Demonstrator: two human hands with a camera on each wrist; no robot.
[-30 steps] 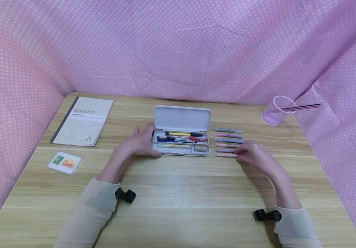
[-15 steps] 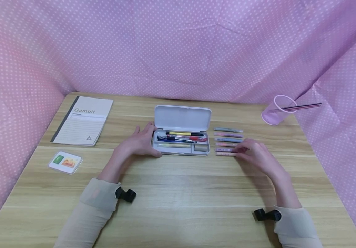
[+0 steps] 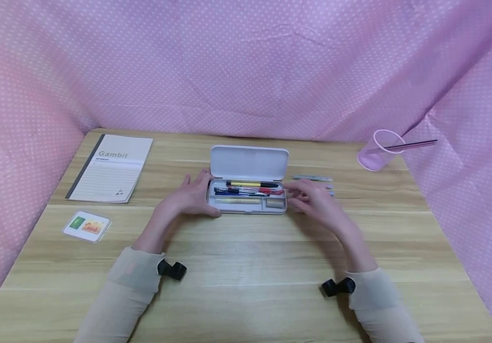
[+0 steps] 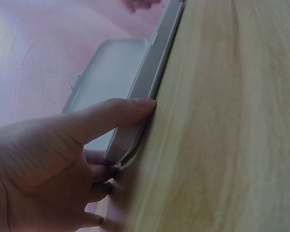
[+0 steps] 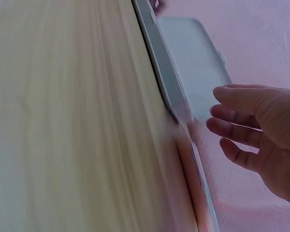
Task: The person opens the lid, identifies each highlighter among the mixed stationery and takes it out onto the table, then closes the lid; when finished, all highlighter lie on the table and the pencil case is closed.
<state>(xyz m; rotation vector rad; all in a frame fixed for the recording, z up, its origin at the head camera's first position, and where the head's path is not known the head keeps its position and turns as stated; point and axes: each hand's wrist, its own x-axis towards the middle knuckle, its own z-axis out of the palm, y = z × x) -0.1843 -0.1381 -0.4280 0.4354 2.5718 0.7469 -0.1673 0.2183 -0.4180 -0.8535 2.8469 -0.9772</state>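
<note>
A pale pencil case (image 3: 250, 163) lies with its lid raised. Inside are a yellow-and-black pen (image 3: 252, 184), a red-capped pen (image 3: 276, 192), other pens and a grey block (image 3: 275, 203) in a small compartment. My left hand (image 3: 191, 196) grips the case's left end, thumb at the front wall and fingers round the side. At the right end is my right hand (image 3: 316, 202), its fingers loosely bent and holding nothing in the right wrist view. It covers most of a row of slim markers; a grey-green marker (image 3: 312, 178) shows behind it.
A notebook (image 3: 110, 167) lies at the back left, with a small clear-cased card (image 3: 86, 226) in front of it. At the back right a pink cup (image 3: 374, 155) leans over with thin dark sticks (image 3: 417, 145) in it. A pink dotted cloth (image 3: 246, 71) surrounds the wooden table.
My right hand has left the near markers and moved left to the case's right end. The left hand keeps its place at the case. The head view has shifted slightly.
</note>
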